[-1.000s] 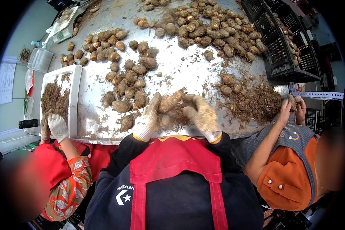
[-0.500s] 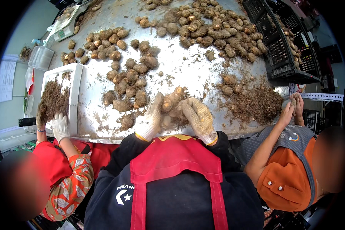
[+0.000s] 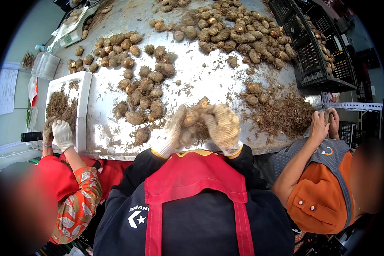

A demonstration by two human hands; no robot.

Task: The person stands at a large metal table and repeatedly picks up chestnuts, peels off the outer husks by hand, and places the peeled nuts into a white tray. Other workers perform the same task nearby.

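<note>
A brown, knobbly root tuber [image 3: 193,116] is gripped between both gloved hands at the near edge of a dull grey metal table [image 3: 200,81], just in front of the red apron. The left hand [image 3: 173,133] is closed around the tuber's left side, and the right hand [image 3: 223,127] is curled over its right side; both are covered by soiled knitted work gloves.

A shallow white rectangular tray [image 3: 84,106] is seen at the left end of the table, and a heap of brown fibrous trimmings [image 3: 59,109] is held in it. The near rim of the tray is met by the white-gloved hands [image 3: 57,133] of a co-worker in a red and floral sleeve.

A black slatted plastic crate [image 3: 305,47] is set at the far right, with more tubers visible inside. Loose tubers [image 3: 243,34] are spread in clusters over the tabletop, and a mound of rootlet waste [image 3: 286,115] lies at the right, beside the bare hands [image 3: 324,123] of a second co-worker.
</note>
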